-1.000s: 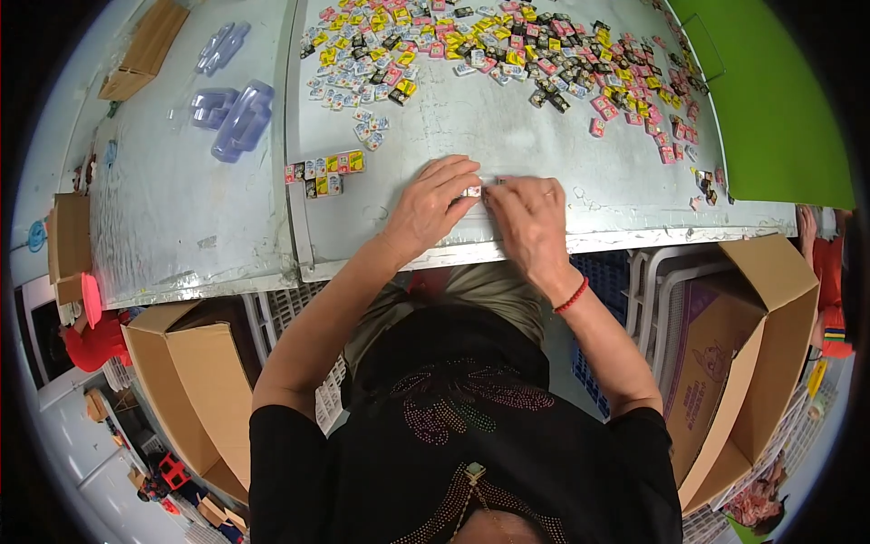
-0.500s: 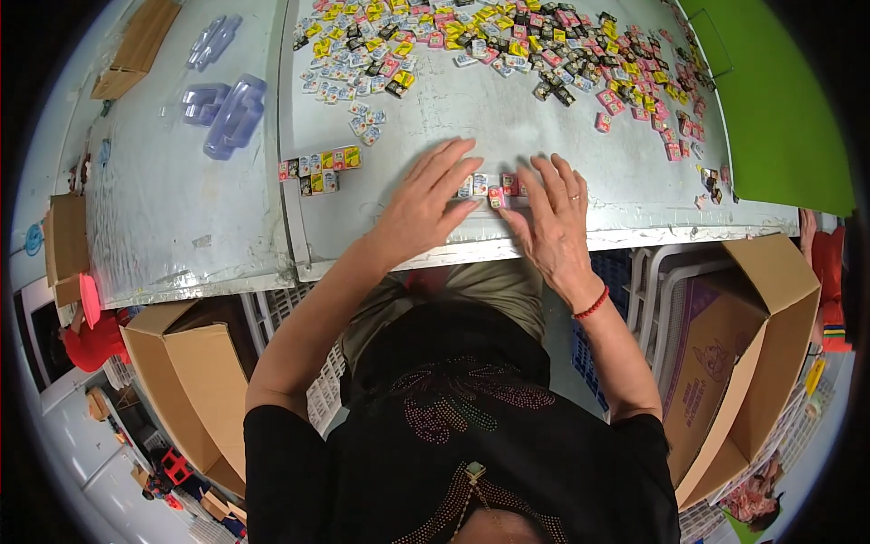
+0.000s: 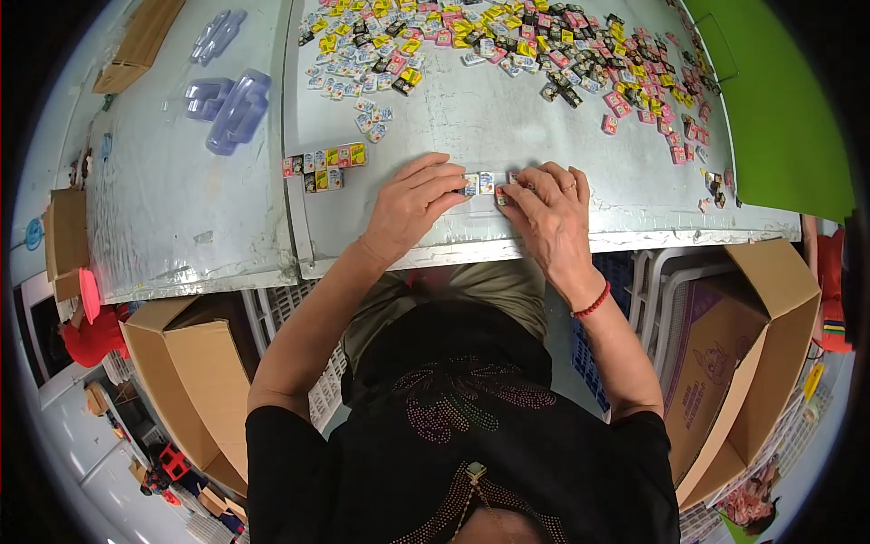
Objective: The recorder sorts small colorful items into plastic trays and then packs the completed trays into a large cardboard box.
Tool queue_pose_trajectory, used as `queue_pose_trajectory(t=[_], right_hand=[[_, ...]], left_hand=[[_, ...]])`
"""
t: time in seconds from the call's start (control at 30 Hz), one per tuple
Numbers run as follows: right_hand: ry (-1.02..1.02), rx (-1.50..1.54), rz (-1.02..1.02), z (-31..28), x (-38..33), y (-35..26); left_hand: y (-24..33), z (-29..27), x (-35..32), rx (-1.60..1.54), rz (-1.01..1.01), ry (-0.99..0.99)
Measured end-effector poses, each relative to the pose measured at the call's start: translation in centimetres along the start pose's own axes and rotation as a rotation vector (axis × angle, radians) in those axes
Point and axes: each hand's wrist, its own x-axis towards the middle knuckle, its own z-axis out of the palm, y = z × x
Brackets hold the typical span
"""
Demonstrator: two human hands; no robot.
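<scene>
My left hand [image 3: 412, 208] rests at the near side of the table, thumb and fingertips closed on a small white box [image 3: 470, 185]. A second small white box [image 3: 487, 183] stands right beside that one. Across a short gap, my right hand [image 3: 553, 218] bends its fingers over small pink boxes, and its thumb and fingertips pinch a pink box [image 3: 502, 195]. The right fingers partly hide these pink boxes. Left of my left hand lies a neat two-row block of small boxes [image 3: 324, 167] in white, yellow, pink and black.
Loose small boxes [image 3: 544, 54] in several colours spread over the far part of the table [image 3: 453, 118]. Clear plastic trays [image 3: 237, 113] lie on the left table. Open cardboard boxes [image 3: 204, 363] flank me below the edge. A green panel [image 3: 775, 118] stands at the right.
My right fingers have drawn together and curled over the pink boxes. My left fingers have lowered and closed toward the thumb at the white box. The view has shifted slightly.
</scene>
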Motion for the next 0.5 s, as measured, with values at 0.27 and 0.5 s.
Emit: queue_pose_trajectory(t=[0.27, 0.5], right_hand=[[0.090, 0.073, 0.033, 1.1, -0.9, 0.2], [0.098, 0.101, 0.061, 1.2, -1.0, 0.1]], left_hand=[[-0.2, 0.4, 0.2, -0.007, 0.041, 0.086], [1.4, -0.4, 0.9, -0.119, -0.060, 0.114]])
